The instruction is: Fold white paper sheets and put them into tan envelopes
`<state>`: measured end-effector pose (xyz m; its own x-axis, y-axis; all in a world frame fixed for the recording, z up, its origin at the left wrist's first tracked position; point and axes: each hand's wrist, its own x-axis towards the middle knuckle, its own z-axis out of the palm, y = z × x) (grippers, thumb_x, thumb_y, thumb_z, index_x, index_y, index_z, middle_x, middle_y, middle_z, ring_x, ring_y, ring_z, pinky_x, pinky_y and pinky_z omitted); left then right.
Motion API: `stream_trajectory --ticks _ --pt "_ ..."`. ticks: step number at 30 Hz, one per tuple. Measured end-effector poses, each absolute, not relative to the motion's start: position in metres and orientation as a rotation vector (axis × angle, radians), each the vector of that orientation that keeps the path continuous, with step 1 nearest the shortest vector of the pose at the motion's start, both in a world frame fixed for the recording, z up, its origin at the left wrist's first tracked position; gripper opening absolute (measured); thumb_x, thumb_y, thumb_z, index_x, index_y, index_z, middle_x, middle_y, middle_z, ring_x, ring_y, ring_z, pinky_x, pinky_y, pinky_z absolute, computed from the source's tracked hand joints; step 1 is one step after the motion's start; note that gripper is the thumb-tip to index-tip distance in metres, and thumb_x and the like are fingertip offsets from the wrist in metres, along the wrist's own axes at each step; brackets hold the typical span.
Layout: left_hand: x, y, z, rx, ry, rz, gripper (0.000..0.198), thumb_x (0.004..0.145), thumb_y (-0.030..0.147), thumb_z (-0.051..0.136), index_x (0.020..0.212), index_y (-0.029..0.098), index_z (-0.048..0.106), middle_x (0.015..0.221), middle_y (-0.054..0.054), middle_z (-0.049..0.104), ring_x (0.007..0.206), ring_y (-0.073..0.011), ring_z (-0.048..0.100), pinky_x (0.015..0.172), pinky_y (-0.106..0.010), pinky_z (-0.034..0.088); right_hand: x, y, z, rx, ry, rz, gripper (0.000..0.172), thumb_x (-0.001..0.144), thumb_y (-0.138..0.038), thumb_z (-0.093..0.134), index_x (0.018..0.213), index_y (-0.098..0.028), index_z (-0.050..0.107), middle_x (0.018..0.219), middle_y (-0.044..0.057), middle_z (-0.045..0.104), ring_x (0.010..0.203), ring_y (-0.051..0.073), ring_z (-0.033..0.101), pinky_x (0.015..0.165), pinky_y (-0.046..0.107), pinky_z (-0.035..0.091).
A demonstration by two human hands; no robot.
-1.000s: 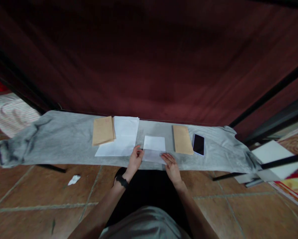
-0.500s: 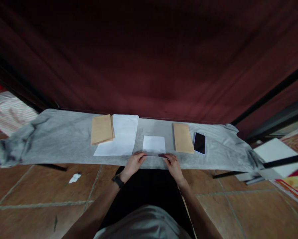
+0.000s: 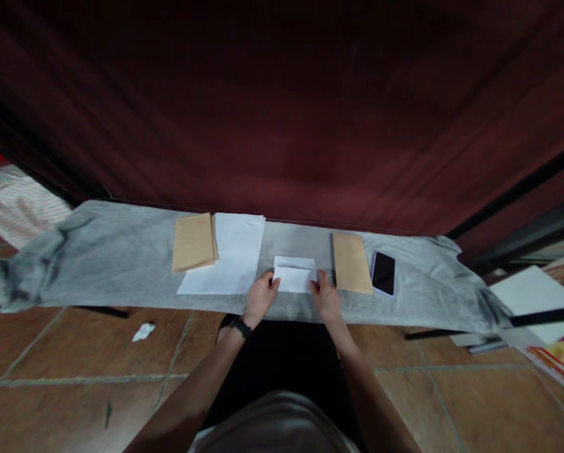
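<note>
A white sheet of paper point(image 3: 295, 280) lies in front of me, its near part folded up over the rest so that a strip shows beyond the fold's edge. My left hand point(image 3: 261, 296) grips its left side between thumb and fingers. On the opposite side, my right hand point(image 3: 327, 298) pinches the sheet's right edge. To the left is a stack of larger white sheets point(image 3: 237, 251), with brown envelopes point(image 3: 193, 242) overlapping it. Another brown envelope or stack point(image 3: 352, 263) rests to the right of my right hand.
A grey cloth point(image 3: 116, 258) covers the narrow table. A phone point(image 3: 383, 274) lies right of the brown envelope. Behind the table hangs a dark red curtain point(image 3: 282, 157). A crumpled white scrap point(image 3: 144, 331) is on the tiled floor, and black metal bars stand at the right.
Both hands have moved forward from the table's near edge. The sheet's near part, raised earlier, is now laid over toward the far edge, with the hands at its two sides.
</note>
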<state>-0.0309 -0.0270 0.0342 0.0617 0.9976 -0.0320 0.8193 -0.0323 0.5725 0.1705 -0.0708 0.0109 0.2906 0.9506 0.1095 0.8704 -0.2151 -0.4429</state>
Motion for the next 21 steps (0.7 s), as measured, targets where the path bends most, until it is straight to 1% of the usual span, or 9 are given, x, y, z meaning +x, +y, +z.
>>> stream_trajectory --ticks 4,10,15,21 --pt "-0.024 -0.02 0.039 1.936 1.904 0.388 0.019 0.096 0.035 0.054 0.096 0.021 0.067 0.091 -0.007 0.074 0.083 -0.0213 0.068 0.068 -0.028 0.041 0.168 -0.066 0.012 -2.206 -1.674 0.225 0.039 0.101 -0.032 0.047 0.138 -0.018 0.048 0.114 0.012 0.074 0.098 0.026 0.073 0.082 0.032 0.05" --pt "-0.017 -0.015 0.044 1.95 1.972 0.243 0.022 0.097 0.037 0.053 0.104 0.022 0.067 0.1 -0.009 0.075 0.095 -0.0232 0.07 0.075 -0.029 0.046 0.167 -0.06 0.015 -2.268 -1.704 0.187 0.037 0.101 -0.03 0.049 0.135 -0.018 0.051 0.122 0.016 0.071 0.098 0.026 0.073 0.08 0.032 0.052" --pt "-0.012 -0.018 0.044 2.036 2.009 0.208 0.03 0.1 0.035 0.045 0.116 0.017 0.063 0.102 -0.015 0.074 0.094 -0.0269 0.072 0.077 -0.033 0.05 0.165 -0.057 0.017 -2.287 -1.735 0.164 0.036 0.101 -0.03 0.048 0.135 -0.019 0.05 0.124 0.015 0.07 0.096 0.025 0.073 0.08 0.033 0.052" --pt "-0.011 -0.016 0.045 2.113 1.972 0.219 0.031 0.101 0.033 0.042 0.121 0.017 0.059 0.106 -0.014 0.073 0.094 -0.0259 0.072 0.079 -0.032 0.05 0.164 -0.049 0.017 -2.283 -1.758 0.101 0.036 0.101 -0.029 0.047 0.135 -0.017 0.05 0.12 0.017 0.07 0.099 0.026 0.072 0.085 0.035 0.051"
